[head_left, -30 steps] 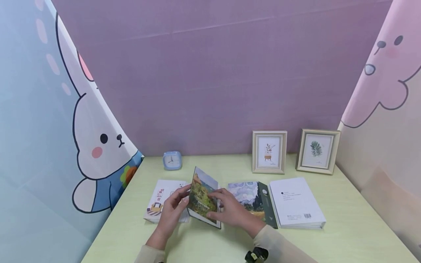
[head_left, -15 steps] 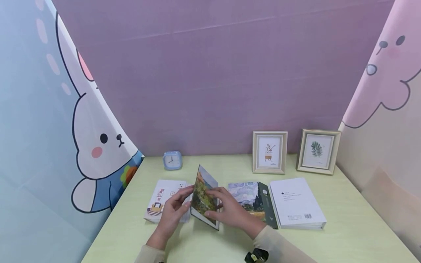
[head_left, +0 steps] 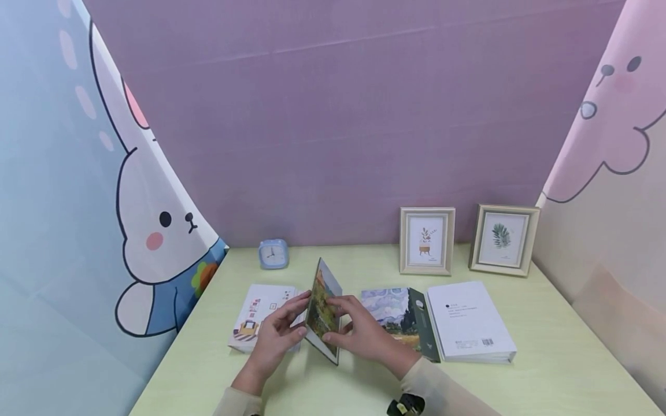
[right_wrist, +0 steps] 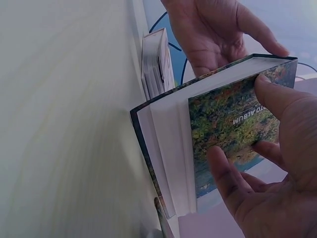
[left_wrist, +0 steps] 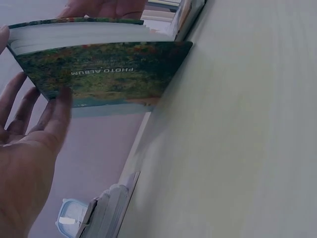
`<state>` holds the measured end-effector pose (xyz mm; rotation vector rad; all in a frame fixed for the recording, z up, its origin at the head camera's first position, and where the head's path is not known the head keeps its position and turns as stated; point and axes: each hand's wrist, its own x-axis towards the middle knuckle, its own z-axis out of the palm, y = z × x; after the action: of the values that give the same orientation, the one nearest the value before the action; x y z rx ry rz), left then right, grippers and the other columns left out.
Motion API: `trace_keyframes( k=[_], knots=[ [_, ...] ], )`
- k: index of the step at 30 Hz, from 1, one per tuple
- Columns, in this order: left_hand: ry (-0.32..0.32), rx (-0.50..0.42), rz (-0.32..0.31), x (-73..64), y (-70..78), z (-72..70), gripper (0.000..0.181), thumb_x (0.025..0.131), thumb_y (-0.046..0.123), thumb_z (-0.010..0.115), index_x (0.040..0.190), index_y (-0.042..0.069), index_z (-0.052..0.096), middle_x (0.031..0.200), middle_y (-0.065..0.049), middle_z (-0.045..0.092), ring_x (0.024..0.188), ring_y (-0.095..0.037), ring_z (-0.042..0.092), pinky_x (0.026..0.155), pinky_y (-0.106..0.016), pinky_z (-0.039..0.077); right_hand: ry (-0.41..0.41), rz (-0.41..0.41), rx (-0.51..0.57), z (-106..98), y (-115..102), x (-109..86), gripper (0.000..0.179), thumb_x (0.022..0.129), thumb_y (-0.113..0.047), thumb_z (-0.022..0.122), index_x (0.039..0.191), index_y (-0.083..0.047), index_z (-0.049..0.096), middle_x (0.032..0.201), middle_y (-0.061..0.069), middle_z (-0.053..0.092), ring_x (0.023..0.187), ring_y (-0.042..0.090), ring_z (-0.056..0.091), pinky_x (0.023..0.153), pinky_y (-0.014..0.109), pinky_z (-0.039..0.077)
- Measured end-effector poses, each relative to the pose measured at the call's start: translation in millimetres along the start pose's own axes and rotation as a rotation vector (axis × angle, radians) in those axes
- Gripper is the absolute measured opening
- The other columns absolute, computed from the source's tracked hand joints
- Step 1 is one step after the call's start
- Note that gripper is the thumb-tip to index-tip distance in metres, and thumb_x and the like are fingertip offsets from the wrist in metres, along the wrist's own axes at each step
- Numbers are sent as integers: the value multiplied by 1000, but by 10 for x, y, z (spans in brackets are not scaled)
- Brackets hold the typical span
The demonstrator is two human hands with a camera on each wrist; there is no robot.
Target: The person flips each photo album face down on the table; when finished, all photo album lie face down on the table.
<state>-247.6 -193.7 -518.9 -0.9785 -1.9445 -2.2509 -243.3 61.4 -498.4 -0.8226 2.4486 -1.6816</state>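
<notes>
A photo album (head_left: 321, 312) with a landscape painting on its cover is held tilted up on edge over the table. My left hand (head_left: 273, 332) grips its left side; its thumb is near the front edge and its fingers are partly hidden behind the book. My right hand (head_left: 364, 332) rests thumb and fingertips, spread apart, on the painted cover. In the right wrist view these fingertips lie on one face of the album (right_wrist: 237, 116), and white pages show between its covers. The left fingers (left_wrist: 63, 96) touch the album near its corner in the left wrist view.
Left of the album lies a white illustrated book (head_left: 255, 306). Right of it are a painted-cover book (head_left: 390, 306) and a thick white book (head_left: 468, 318). A blue alarm clock (head_left: 273, 254) and two picture frames, one potted-plant (head_left: 426, 240) and one leaf (head_left: 503, 240), stand farther back.
The album has turned step by step to a more edge-on angle, its left edge swinging right. My left hand has followed it slightly to the right; the right fingers stay on the cover.
</notes>
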Motion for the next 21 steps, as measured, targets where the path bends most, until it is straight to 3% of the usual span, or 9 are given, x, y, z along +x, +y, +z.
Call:
trace_keyframes(
  k=[14, 21],
  knots=[
    [-23, 4, 24, 16, 56, 73, 54, 97, -7, 66, 147, -13, 47, 166, -24, 33, 152, -30, 35, 114, -43, 47, 2, 1, 33, 1, -43, -15, 78, 92, -25, 84, 158, -19, 43, 150, 5, 48, 125, 33, 60, 85, 30, 62],
    [-18, 33, -2, 20, 38, 80, 51, 97, -7, 66, 146, -10, 50, 166, -22, 34, 152, -27, 37, 114, -43, 46, 7, 23, 50, -29, -70, -31, 77, 91, -25, 85, 156, -19, 44, 150, 8, 49, 122, 36, 63, 84, 28, 62]
  ],
)
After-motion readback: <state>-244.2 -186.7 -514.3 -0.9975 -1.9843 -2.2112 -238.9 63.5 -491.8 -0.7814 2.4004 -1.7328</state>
